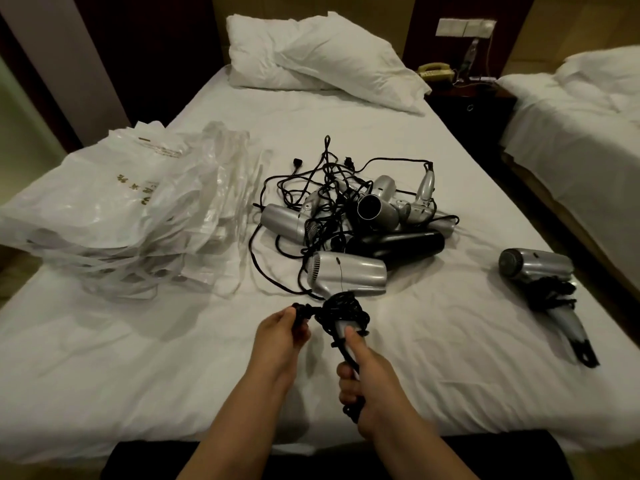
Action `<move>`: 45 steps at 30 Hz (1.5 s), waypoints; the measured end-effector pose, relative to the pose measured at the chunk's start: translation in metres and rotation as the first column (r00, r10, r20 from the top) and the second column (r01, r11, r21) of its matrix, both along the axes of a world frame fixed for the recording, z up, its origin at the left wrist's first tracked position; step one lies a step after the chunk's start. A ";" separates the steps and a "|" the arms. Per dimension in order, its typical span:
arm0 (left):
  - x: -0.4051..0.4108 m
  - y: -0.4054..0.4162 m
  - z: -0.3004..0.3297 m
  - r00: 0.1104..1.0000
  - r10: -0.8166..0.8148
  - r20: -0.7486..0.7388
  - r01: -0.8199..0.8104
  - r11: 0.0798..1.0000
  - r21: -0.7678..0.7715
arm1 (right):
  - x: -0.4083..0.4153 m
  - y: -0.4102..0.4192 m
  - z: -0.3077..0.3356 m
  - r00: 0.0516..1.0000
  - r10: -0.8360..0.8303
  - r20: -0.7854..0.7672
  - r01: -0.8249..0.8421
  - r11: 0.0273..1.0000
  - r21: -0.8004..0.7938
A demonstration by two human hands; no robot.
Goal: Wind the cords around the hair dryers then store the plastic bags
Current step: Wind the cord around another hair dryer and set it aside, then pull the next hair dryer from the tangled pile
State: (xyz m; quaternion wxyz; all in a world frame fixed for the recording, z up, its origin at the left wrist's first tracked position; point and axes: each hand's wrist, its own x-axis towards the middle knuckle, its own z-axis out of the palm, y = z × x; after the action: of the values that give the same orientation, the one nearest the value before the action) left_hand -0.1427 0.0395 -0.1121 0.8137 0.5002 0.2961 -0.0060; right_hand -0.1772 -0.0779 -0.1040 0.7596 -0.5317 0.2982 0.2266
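My right hand (360,375) grips the handle of a silver hair dryer (349,275) over the near part of the bed. Its black cord (341,311) is wound in loops round the handle. My left hand (282,332) pinches the free end of that cord just left of the handle. Behind it lies a pile of several silver and black hair dryers (374,213) with tangled cords. One silver dryer with its cord wound round it (543,289) lies apart at the right. A heap of white plastic bags (121,209) covers the bed's left side.
Two white pillows (318,57) lie at the head of the bed (138,375). A dark nightstand (467,102) with a telephone (436,72) stands at the back right. A second bed (581,109) runs along the right, with a floor gap between.
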 end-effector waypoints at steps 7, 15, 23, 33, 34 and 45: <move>0.020 -0.042 -0.011 0.962 -0.259 -0.090 0.261 0.765 0.589 | 0.002 -0.042 -0.009 0.995 0.019 0.096 -0.001 0.983 -0.183; 0.032 -0.132 -0.003 0.805 -0.589 -0.073 0.302 0.301 0.905 | 0.013 -0.127 -0.014 0.984 -0.034 0.175 0.114 0.876 -0.468; 0.048 -0.189 -0.007 0.632 -0.738 -0.238 0.379 0.027 0.925 | 0.026 -0.190 -0.026 0.980 -0.116 0.163 0.175 0.895 -0.411; 0.063 -0.188 -0.028 0.595 -0.728 -0.340 0.357 -0.139 0.924 | 0.033 -0.216 -0.037 0.979 -0.136 0.155 0.168 0.961 -0.219; 0.064 -0.190 -0.031 0.588 -0.726 -0.357 0.376 -0.145 0.915 | 0.034 -0.216 -0.037 0.975 -0.141 0.170 0.176 0.963 -0.206; 0.064 -0.247 -0.016 0.568 -0.735 -0.371 0.578 0.036 0.815 | 0.052 -0.245 -0.045 0.984 -0.121 0.131 0.154 0.949 -0.275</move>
State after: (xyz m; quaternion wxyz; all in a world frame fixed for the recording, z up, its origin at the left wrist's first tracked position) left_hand -0.0790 -0.2080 -0.1284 0.3411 0.9184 -0.0756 -0.1855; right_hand -0.1255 -0.3230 -0.1493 0.7050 -0.6250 0.3207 0.0975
